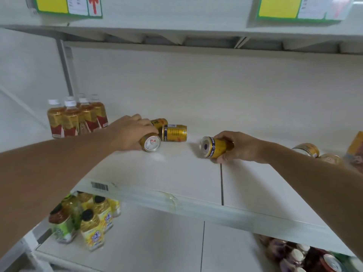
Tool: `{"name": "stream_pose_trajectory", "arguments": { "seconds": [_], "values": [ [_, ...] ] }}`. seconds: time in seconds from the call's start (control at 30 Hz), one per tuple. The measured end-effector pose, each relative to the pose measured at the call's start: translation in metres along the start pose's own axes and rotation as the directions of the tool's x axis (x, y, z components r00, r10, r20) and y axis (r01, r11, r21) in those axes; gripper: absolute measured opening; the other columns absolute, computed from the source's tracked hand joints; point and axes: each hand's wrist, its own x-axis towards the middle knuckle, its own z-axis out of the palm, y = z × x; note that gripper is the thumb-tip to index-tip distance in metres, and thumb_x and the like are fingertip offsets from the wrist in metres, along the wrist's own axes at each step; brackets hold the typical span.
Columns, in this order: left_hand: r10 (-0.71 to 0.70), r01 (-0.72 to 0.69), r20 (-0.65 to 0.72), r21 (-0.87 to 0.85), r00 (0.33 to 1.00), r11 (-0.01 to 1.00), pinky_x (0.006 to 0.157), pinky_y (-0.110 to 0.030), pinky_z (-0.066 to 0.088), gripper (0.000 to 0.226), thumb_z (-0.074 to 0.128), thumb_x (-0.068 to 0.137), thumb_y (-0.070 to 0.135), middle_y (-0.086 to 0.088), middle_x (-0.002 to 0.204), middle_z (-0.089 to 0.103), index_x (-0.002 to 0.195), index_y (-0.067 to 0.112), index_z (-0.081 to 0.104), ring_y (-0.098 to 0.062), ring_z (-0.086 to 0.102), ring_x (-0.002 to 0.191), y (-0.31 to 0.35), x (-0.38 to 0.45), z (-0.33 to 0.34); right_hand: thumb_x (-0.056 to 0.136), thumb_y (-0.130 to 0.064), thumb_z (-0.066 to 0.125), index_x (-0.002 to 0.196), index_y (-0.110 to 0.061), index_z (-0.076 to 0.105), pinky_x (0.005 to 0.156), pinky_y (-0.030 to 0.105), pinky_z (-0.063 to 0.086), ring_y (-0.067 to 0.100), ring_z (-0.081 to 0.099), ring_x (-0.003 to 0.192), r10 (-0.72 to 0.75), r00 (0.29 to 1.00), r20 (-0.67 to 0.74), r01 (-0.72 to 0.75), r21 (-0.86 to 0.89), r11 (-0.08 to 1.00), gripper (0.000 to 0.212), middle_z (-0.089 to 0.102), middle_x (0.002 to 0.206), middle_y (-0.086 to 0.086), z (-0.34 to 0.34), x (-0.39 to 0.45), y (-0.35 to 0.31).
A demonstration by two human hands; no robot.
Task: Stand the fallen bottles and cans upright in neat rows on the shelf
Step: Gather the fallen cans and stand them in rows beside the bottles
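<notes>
On the white shelf (176, 173), my left hand (129, 132) grips a gold can (151, 143) lying on its side, its silver end facing me. Two more gold cans lie fallen just behind it: one (174, 133) sideways, another (160, 122) partly hidden by my fingers. My right hand (239, 146) holds a gold can with a blue band (214, 147), tilted on its side just above the shelf. Several amber bottles with white caps (76, 118) stand upright in a group at the back left.
More gold cans (307, 150) and a yellow carton (355, 148) sit at the right edge of the shelf. The lower shelf holds yellow and green bottles (88, 220) at left and dark bottles (294, 254) at right. Price signs (68, 5) hang above.
</notes>
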Motion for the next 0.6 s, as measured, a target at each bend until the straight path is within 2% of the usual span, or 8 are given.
{"name": "stream_pose_trajectory", "arguments": {
  "seconds": [0.1, 0.2, 0.3, 0.4, 0.5, 0.6],
  "values": [
    [-0.003, 0.003, -0.002, -0.017, 1.000, 1.000, 0.101, -0.040, 0.048, 0.074, 0.078, 0.089, 0.059, 0.011, 0.151, 0.053, 0.154, 0.042, 0.046, -0.017, 0.050, 0.125, -0.004, -0.005, -0.002, 0.074, -0.005, 0.095, 0.124, -0.027, 0.068, 0.079, 0.019, 0.056, 0.007, 0.072, 0.099, -0.008, 0.999, 0.031, 0.006, 0.053, 0.999, 0.061, 0.074, 0.118, -0.003, -0.002, -0.001, 0.002],
    [-0.014, 0.014, 0.013, -0.007, 1.000, 1.000, 0.101, -0.040, 0.047, 0.076, 0.079, 0.088, 0.058, 0.013, 0.152, 0.052, 0.154, 0.043, 0.046, -0.016, 0.049, 0.127, -0.007, -0.008, -0.003, 0.075, -0.005, 0.094, 0.125, -0.023, 0.068, 0.088, 0.027, 0.058, 0.019, 0.072, 0.108, -0.010, 1.000, 0.025, 0.008, 0.088, 0.996, 0.059, 0.072, 0.124, 0.003, -0.002, -0.001, -0.001],
    [-0.046, 0.046, 0.008, -0.060, 0.999, 0.997, 0.100, -0.042, 0.047, 0.078, 0.082, 0.085, 0.057, 0.014, 0.148, 0.054, 0.153, 0.043, 0.047, -0.016, 0.049, 0.126, -0.011, -0.011, -0.001, 0.075, -0.009, 0.096, 0.123, -0.020, 0.070, 0.090, 0.030, 0.058, 0.029, 0.072, 0.110, -0.009, 1.000, -0.007, 0.010, 0.135, 0.991, 0.056, 0.070, 0.125, 0.008, 0.000, 0.000, -0.007],
    [-0.100, 0.098, -0.004, -0.157, 0.995, 0.983, 0.098, -0.044, 0.048, 0.081, 0.084, 0.081, 0.059, 0.014, 0.141, 0.058, 0.152, 0.043, 0.049, -0.017, 0.050, 0.124, -0.017, -0.015, -0.001, 0.073, -0.015, 0.097, 0.118, -0.021, 0.073, 0.079, 0.026, 0.060, 0.017, 0.075, 0.091, -0.016, 0.998, -0.055, 0.026, 0.173, 0.985, 0.050, 0.073, 0.113, 0.005, 0.004, 0.004, -0.017],
    [-0.133, 0.127, -0.011, -0.218, 0.991, 0.968, 0.096, -0.045, 0.050, 0.079, 0.084, 0.079, 0.062, 0.015, 0.134, 0.062, 0.149, 0.043, 0.051, -0.016, 0.051, 0.120, -0.023, -0.021, -0.001, 0.072, -0.025, 0.098, 0.112, -0.024, 0.076, 0.065, 0.018, 0.052, 0.001, 0.070, 0.074, -0.029, 0.989, -0.147, 0.061, 0.216, 0.975, 0.046, 0.074, 0.094, -0.007, 0.005, 0.008, -0.028],
    [-0.182, 0.172, -0.012, -0.281, 0.983, 0.944, 0.098, -0.045, 0.050, 0.079, 0.082, 0.075, 0.066, 0.015, 0.131, 0.065, 0.144, 0.043, 0.053, -0.017, 0.054, 0.119, -0.026, -0.029, 0.001, 0.071, -0.034, 0.099, 0.114, -0.025, 0.072, 0.070, 0.030, 0.059, 0.008, 0.071, 0.078, -0.046, 0.970, -0.239, 0.105, 0.241, 0.965, 0.051, 0.075, 0.097, -0.002, 0.006, 0.014, -0.040]
  ]
}}
